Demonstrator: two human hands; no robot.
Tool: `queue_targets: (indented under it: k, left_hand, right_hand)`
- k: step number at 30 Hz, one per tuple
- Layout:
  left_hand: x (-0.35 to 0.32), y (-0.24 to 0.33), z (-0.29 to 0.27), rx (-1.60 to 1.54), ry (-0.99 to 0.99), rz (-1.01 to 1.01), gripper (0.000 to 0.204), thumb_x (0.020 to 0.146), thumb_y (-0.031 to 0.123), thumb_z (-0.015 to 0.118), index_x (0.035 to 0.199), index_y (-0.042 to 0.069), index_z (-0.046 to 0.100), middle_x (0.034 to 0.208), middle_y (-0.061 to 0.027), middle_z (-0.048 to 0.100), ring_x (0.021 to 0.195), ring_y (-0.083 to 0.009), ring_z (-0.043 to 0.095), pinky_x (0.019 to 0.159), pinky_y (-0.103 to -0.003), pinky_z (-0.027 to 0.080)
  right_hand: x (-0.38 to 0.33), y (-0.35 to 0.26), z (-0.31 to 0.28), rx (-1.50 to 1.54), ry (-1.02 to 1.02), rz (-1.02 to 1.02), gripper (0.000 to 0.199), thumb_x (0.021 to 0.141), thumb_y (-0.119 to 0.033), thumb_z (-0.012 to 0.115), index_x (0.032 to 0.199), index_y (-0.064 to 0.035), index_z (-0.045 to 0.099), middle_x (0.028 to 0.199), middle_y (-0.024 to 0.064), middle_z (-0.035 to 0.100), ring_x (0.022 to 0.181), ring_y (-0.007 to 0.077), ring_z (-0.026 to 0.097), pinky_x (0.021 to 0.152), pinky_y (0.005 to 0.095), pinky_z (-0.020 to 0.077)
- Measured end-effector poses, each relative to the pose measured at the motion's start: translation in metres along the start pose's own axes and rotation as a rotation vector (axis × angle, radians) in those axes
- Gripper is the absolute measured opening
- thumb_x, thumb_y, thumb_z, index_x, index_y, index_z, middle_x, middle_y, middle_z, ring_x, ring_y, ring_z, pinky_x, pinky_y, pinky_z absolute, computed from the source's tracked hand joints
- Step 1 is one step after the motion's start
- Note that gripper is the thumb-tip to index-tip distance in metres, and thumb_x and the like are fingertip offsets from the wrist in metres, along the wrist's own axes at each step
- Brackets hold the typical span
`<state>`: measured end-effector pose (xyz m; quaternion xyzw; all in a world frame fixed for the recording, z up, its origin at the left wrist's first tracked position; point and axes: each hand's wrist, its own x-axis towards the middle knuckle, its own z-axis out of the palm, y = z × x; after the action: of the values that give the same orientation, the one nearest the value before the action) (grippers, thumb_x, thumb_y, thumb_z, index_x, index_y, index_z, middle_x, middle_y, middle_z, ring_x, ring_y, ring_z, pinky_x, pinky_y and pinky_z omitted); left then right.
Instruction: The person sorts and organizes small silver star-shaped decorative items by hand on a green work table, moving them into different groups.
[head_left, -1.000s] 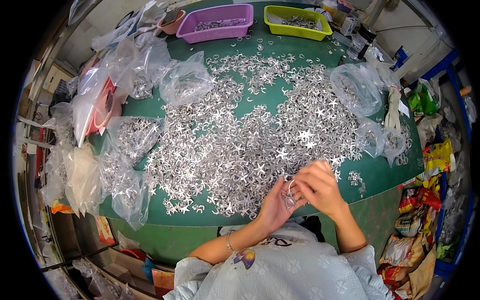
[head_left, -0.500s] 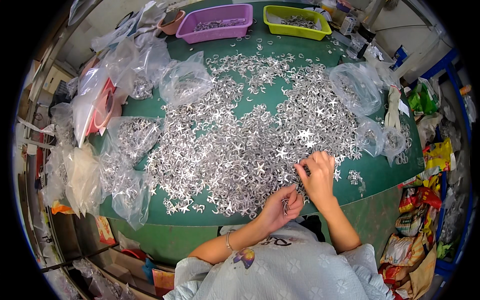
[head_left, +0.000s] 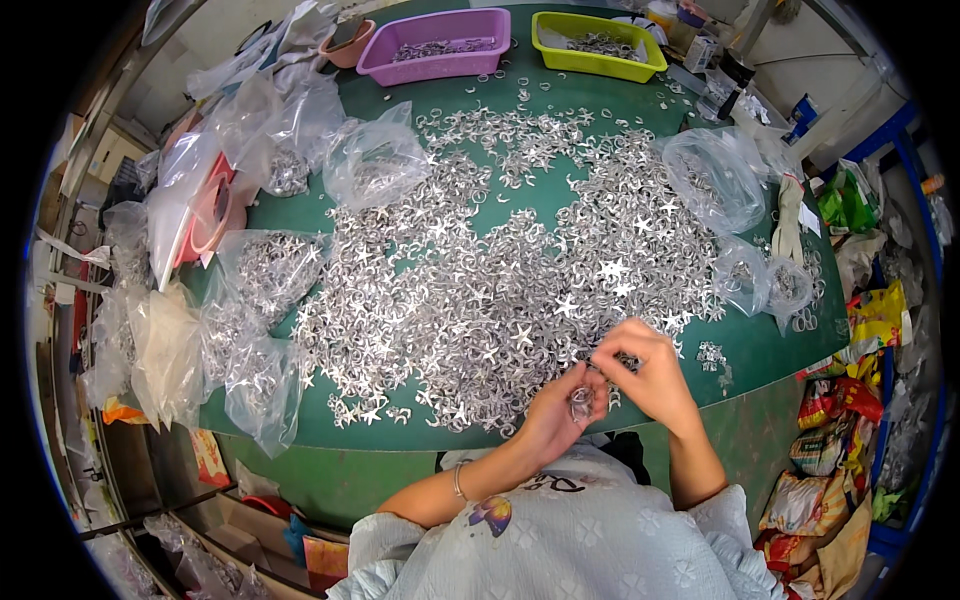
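L hand [head_left: 562, 410] cupping a few shiny pieces [head_left: 581, 402], R hand [head_left: 645, 370] bending in close

Head view: L hand is facing its palm up, w/ fingers curling around the shiny pieces; prob. it is serving as a small dish, so they aren't slipping back onto the table [head_left: 780, 345]. R hand is hovering just beside the L fingertips, thumb & fingers bending near each other; if they are pinching a piece, I can't tell, b/c it is too small & partly hidden. Both hands are staying low at the near edge, prob. b/c the big pile [head_left: 480, 300] is lying right before them, within easy reach.

The purple tub [head_left: 445, 69] & the yellow-green tub [head_left: 600, 68] are standing at the far edge, maybe to leave near space for the pile. Clear bags [head_left: 375, 165] are resting at both sides, some w/ similar metal bits inside, prob. keeping lots apart. A small heap [head_left: 711, 355] is lying separately, R of the pile.

Re looks: the shiny pieces in the palm are showing silver-grey, thin & curved, approx. ring-like; exact shape is not coming out clearly. In the pile, star shapes & curved bits are mixing, some shining bright, others looking duller.
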<state>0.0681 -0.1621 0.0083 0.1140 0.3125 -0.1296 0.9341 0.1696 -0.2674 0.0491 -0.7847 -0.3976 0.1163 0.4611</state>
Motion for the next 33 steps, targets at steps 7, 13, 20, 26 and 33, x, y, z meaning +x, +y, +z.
queue_targets:
  k: [7, 13, 20, 26, 33]
  left_hand:
    - [-0.002, 0.003, -0.009, 0.128, -0.145, -0.089, 0.026, 0.093, 0.028, 0.043, 0.085, 0.004, 0.05, 0.059, 0.0008, 0.038, 0.046, -0.0067, 0.031, 0.044, -0.019, 0.026]
    - [0.002, 0.0, -0.014, 0.116, -0.179, -0.048, 0.028, 0.093, 0.028, 0.042, 0.092, 0.002, 0.053, 0.063, -0.0007, 0.044, 0.051, -0.0075, 0.037, 0.047, -0.02, 0.03]
    - [-0.009, 0.007, 0.022, -0.08, 0.1, 0.054, 0.029, 0.093, 0.028, 0.041, 0.098, 0.002, 0.054, 0.075, -0.004, 0.053, 0.064, -0.0125, 0.049, 0.056, -0.024, 0.039]
    - [0.002, -0.001, -0.014, 0.059, -0.217, -0.017, 0.03, 0.093, 0.029, 0.041, 0.094, 0.002, 0.053, 0.064, -0.0022, 0.043, 0.055, -0.012, 0.039, 0.051, -0.024, 0.032]
    - [-0.003, 0.001, -0.012, 0.094, -0.171, -0.028, 0.029, 0.093, 0.028, 0.041, 0.093, 0.002, 0.053, 0.06, -0.0017, 0.041, 0.053, -0.0115, 0.037, 0.049, -0.024, 0.03]
  right_hand:
    - [0.022, 0.011, 0.029, -0.443, 0.115, -0.08, 0.013, 0.066, -0.006, 0.067, 0.076, -0.0017, 0.06, 0.078, 0.0069, 0.054, 0.078, 0.024, 0.049, 0.07, 0.0348, 0.0379]
    - [0.02, 0.017, 0.027, -0.224, 0.284, -0.016, 0.007, 0.066, -0.003, 0.063, 0.07, -0.0034, 0.059, 0.074, 0.0068, 0.053, 0.072, 0.0243, 0.05, 0.068, 0.0351, 0.0374]
    - [0.011, -0.01, -0.011, -0.132, -0.137, -0.081, 0.007, 0.068, -0.003, 0.064, 0.073, 0.0, 0.06, 0.073, 0.0084, 0.056, 0.074, 0.0223, 0.051, 0.069, 0.0319, 0.0398]
    - [0.044, 0.014, 0.012, -0.144, 0.099, 0.111, 0.013, 0.074, -0.014, 0.064, 0.073, -0.001, 0.062, 0.083, 0.0073, 0.056, 0.082, 0.0246, 0.049, 0.073, 0.0355, 0.0371]
    - [0.069, 0.026, 0.05, -0.612, 0.056, 0.037, 0.014, 0.068, -0.017, 0.069, 0.066, -0.0051, 0.062, 0.075, 0.0051, 0.054, 0.081, 0.0233, 0.048, 0.071, 0.0358, 0.0319]
